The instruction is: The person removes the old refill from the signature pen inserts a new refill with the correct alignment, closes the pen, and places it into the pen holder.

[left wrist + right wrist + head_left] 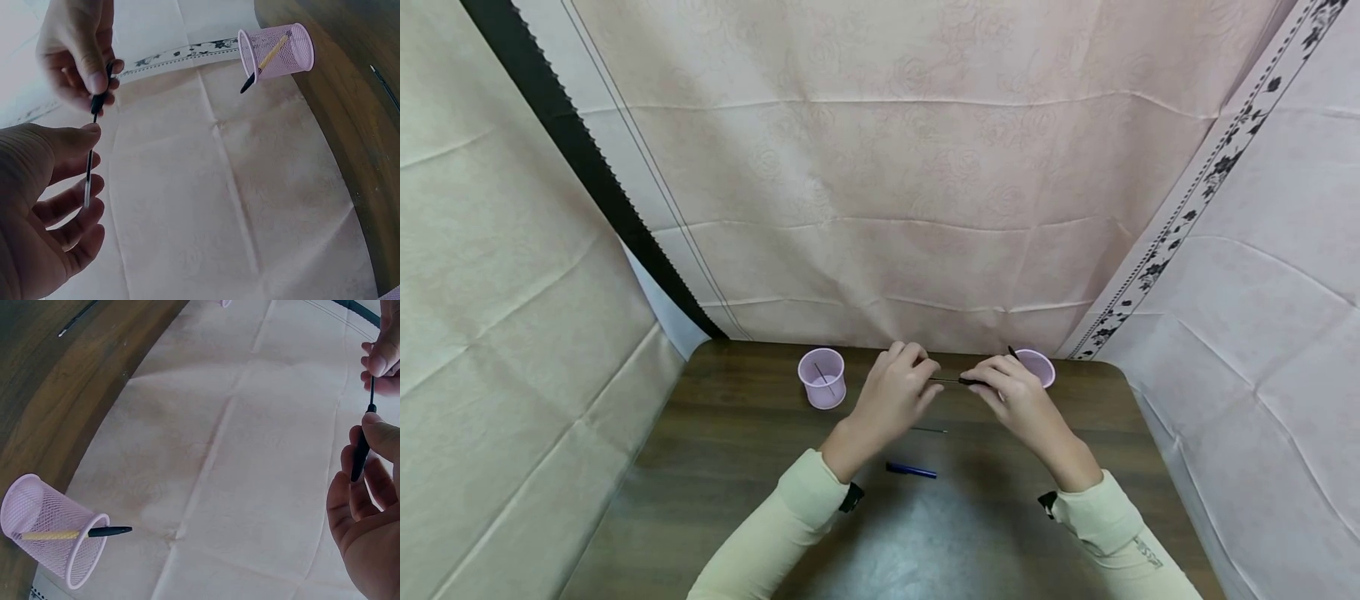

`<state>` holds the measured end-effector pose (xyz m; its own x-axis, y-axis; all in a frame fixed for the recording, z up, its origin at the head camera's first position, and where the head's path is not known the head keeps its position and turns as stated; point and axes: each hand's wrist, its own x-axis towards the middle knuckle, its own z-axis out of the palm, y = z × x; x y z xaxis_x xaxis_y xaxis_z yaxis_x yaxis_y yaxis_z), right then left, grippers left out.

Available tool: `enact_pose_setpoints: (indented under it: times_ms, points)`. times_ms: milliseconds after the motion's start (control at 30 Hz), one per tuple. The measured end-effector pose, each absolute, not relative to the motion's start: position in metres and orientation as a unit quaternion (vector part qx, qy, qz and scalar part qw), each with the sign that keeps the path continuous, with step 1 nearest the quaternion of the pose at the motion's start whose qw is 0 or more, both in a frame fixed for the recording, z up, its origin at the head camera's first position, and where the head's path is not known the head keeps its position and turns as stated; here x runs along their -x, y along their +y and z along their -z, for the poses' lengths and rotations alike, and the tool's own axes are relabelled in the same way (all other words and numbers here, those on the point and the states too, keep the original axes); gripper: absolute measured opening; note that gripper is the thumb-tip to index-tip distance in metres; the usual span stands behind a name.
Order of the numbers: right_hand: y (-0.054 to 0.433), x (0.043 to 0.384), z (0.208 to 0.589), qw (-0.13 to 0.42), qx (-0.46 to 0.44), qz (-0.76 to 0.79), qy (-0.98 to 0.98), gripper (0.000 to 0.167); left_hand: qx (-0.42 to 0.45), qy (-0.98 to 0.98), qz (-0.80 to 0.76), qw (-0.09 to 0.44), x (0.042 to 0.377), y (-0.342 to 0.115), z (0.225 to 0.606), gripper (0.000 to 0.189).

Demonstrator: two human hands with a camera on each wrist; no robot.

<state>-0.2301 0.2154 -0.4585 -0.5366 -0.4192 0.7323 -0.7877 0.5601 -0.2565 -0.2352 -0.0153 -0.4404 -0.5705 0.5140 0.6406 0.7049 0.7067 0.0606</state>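
My left hand (892,387) pinches a thin dark pen refill (89,165) between thumb and fingers; its lower end looks clear. My right hand (1015,396) holds a slim black pen cap (360,450), and the refill's other end meets it. The two hands are close together above the far side of the table. Below them lie another thin dark refill (930,430) and a blue pen piece (911,471), whether cap or barrel I cannot tell.
A pink mesh cup (822,379) at the left has a thin refill in it. Beside my right hand stands another pink mesh cup (47,528), holding a yellow pen with a black end (109,531). Pale cloth (887,167) hangs behind the brown table (715,467).
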Motion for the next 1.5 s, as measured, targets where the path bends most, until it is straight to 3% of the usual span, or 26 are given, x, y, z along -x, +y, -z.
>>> enact_pose_setpoints:
  times_ms: [400, 800, 900, 1000, 1133, 1233, 1500]
  points:
    - [0.218, 0.23, 0.459, 0.309, -0.366, -0.29, -0.828, 0.028, 0.34, -0.866, 0.251, 0.268, 0.236, -0.026, 0.444, 0.018]
    - [0.218, 0.229, 0.459, 0.288, -0.363, -0.298, -0.835, 0.025, 0.373, -0.858, 0.211, 0.281, 0.237, -0.026, 0.445, 0.004]
    - [0.219, 0.229, 0.459, 0.283, -0.361, -0.297, -0.838, 0.012, 0.382, -0.858, 0.181, 0.291, 0.238, -0.026, 0.444, 0.008]
    - [0.218, 0.229, 0.459, 0.289, -0.366, -0.295, -0.834, 0.019, 0.392, -0.858, 0.15, 0.298, 0.238, -0.027, 0.442, 0.02]
    - [0.217, 0.23, 0.46, 0.301, -0.371, -0.294, -0.828, 0.01, 0.402, -0.856, 0.121, 0.302, 0.239, -0.027, 0.44, 0.028]
    - [0.216, 0.23, 0.459, 0.301, -0.369, -0.292, -0.83, 0.025, 0.407, -0.853, 0.108, 0.308, 0.238, -0.025, 0.438, 0.028]
    - [0.213, 0.229, 0.458, 0.304, -0.372, -0.292, -0.827, 0.027, 0.407, -0.85, 0.094, 0.321, 0.236, -0.017, 0.438, 0.024]
